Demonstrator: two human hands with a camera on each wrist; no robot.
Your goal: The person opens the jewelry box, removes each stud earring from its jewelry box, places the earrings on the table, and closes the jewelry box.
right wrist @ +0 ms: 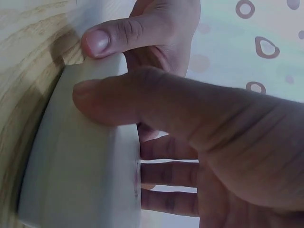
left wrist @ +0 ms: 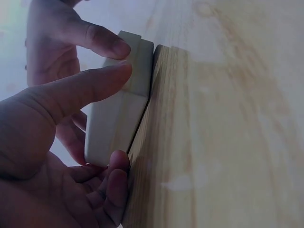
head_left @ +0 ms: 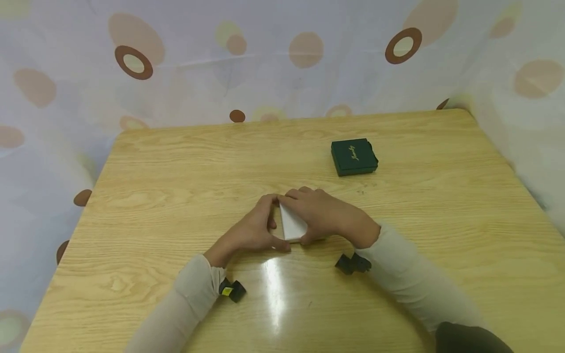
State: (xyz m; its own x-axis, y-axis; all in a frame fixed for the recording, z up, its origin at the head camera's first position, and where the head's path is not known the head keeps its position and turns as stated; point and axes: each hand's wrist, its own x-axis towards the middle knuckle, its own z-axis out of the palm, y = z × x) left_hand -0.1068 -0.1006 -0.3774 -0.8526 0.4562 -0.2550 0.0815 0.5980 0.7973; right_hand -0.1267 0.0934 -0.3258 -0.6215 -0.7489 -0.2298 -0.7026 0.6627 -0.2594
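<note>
A small white box (head_left: 291, 226) lies on the wooden table in front of me, partly covered by my hands. My left hand (head_left: 253, 229) holds its left end, thumb against the near side and fingers round the far side. From the right, my right hand (head_left: 328, 213) grips the box, its palm over the top and its thumb on the near side. In the left wrist view both thumbs press close together on the side of the box (left wrist: 109, 126). The right wrist view shows the box (right wrist: 80, 156) low against the table; the markings on its top are too small to read.
A dark green box (head_left: 355, 157) with gold lettering sits farther back on the table (head_left: 198, 162), right of my hands. A patterned cloth (head_left: 265, 73) with brown spots hangs behind the table. Small black devices (head_left: 353, 264) are at both wrists.
</note>
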